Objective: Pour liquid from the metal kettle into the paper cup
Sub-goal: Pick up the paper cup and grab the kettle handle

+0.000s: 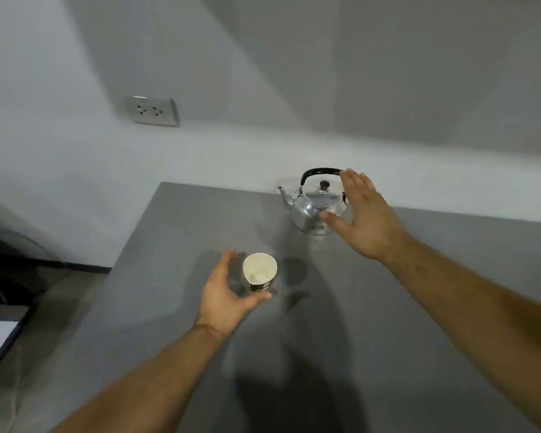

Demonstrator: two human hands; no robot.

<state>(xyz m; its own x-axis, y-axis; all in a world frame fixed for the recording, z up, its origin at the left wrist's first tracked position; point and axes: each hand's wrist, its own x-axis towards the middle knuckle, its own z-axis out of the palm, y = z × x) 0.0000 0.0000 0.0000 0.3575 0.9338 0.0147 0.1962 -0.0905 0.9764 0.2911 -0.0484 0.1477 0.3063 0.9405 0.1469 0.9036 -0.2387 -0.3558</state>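
Observation:
A shiny metal kettle (313, 204) with a black arched handle and black lid knob stands upright at the far side of the grey table (175, 232), spout pointing left. My right hand (361, 220) hovers just to its right with fingers spread, fingertips near the handle's right end, thumb in front of the body, holding nothing. A small paper cup (260, 271) with a white inside and dark outer wall stands upright nearer to me. My left hand (225, 295) curls open around its left and front side; contact with the cup is unclear.
A white wall rises behind the table, with a double power socket (152, 110) at upper left. The table's left edge drops to a tiled floor, where dark furniture (10, 270) stands. Shadows of my arms fall across the tabletop.

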